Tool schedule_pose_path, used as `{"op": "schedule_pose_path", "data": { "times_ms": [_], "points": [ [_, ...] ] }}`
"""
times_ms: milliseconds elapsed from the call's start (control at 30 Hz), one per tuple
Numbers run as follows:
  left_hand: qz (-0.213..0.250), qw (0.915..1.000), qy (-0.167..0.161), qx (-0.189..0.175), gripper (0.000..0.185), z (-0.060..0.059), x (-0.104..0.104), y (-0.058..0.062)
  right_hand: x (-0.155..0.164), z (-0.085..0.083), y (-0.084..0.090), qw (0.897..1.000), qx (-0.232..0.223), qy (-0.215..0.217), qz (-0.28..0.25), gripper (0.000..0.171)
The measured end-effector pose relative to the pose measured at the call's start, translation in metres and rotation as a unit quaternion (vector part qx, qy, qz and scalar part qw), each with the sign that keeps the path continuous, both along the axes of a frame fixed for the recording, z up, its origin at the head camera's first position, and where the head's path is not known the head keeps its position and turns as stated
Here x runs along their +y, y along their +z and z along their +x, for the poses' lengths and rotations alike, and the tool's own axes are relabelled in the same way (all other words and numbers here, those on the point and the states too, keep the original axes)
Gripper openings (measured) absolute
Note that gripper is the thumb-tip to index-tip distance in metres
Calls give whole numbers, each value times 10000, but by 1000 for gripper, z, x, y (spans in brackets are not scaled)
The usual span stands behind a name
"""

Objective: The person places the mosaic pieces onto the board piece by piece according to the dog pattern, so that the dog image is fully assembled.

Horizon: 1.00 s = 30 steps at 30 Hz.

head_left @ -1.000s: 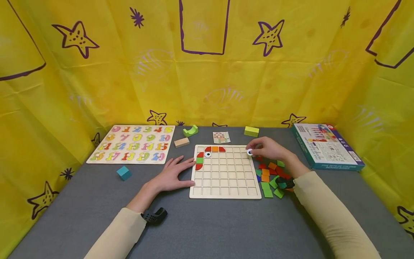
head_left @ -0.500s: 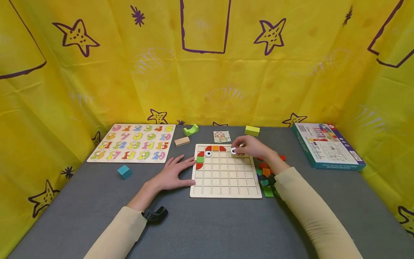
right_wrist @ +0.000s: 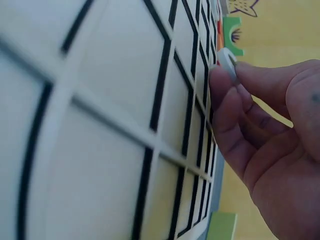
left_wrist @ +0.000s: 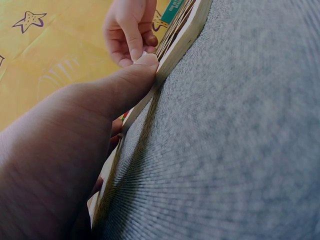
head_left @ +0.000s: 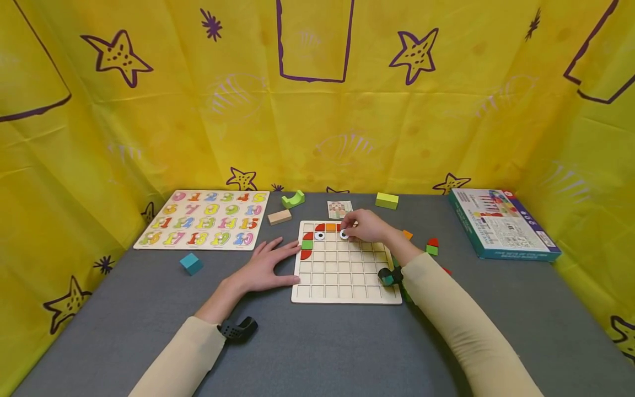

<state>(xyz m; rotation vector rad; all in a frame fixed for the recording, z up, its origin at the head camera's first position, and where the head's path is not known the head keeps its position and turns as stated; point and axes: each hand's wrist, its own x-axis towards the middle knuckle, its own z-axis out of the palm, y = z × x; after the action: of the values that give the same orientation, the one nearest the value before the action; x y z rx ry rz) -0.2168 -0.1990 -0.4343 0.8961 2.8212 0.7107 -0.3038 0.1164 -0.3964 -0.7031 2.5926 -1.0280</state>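
A pale wooden grid board (head_left: 345, 275) lies in the middle of the table. My right hand (head_left: 366, 227) pinches a white round eye piece (head_left: 343, 234) between thumb and fingertips, close over the board's upper part; the right wrist view shows this eye piece (right_wrist: 227, 64) on edge. Another eye piece (head_left: 319, 236) sits in a cell to its left. Around that one, an orange square (head_left: 330, 227), a green square (head_left: 307, 244) and red quarter-round pieces (head_left: 306, 255) fill cells near the top left corner. My left hand (head_left: 265, 269) rests with spread fingers at the board's left edge.
Loose coloured tiles (head_left: 432, 250) lie right of the board, partly hidden by my right arm. Behind it are a picture card (head_left: 339, 209), a green arch block (head_left: 293, 199) and a yellow-green block (head_left: 387, 200). A number puzzle (head_left: 200, 220), blue cube (head_left: 190, 263) and game box (head_left: 503, 226) flank it.
My right hand has carried the eye piece leftward from the board's upper right edge to near the top middle cells. My left hand stays at the left edge.
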Motion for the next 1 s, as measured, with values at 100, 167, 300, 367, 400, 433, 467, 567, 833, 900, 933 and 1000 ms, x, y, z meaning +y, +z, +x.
{"op": "schedule_pose_path", "data": {
  "times_ms": [100, 167, 300, 367, 400, 433, 467, 567, 833, 900, 933, 1000],
  "points": [
    [6, 10000, -1, 15, 82, 0, -1, 0, -5, 0, 2, 9999, 42, 2, 118, 7],
    [14, 10000, -3, 18, 82, 0, -1, 0, -8, -1, 2, 9999, 51, 5, 164, 7],
    [21, 10000, -9, 41, 81, 1, 0, 1, -10, -1, 2, 9997, 59, -36, 253, 7],
    [12, 10000, -6, 39, 81, 1, 0, 1, -10, -1, 1, 9995, 52, -58, 308, 7],
    [6, 10000, -4, 33, 81, 1, 0, 1, -9, -1, 1, 9994, 57, -79, 341, 7],
    [-5, 10000, 3, 36, 81, 1, 0, 1, -9, 0, 1, 9993, 71, -84, 365, 7],
    [-11, 10000, 7, 29, 81, 1, 0, 1, -8, -1, 1, 9992, 95, -83, 390, 7],
    [4, 10000, 6, 4, 81, 1, 0, 1, -4, -1, 2, 9988, 194, -61, 436, 8],
    [19, 10000, -7, 45, 81, 1, 0, 2, 1, -1, 3, 9985, 324, 159, 406, 9],
    [23, 10000, -3, 44, 81, 1, -1, 1, 0, -1, 3, 9982, 365, 174, 454, 10],
    [26, 10000, -9, 43, 81, 1, 0, 1, -1, 0, 2, 9981, 367, 154, 480, 10],
    [28, 10000, -17, 44, 81, 1, 0, 1, -3, 0, 2, 9978, 389, 133, 516, 10]
  ]
}}
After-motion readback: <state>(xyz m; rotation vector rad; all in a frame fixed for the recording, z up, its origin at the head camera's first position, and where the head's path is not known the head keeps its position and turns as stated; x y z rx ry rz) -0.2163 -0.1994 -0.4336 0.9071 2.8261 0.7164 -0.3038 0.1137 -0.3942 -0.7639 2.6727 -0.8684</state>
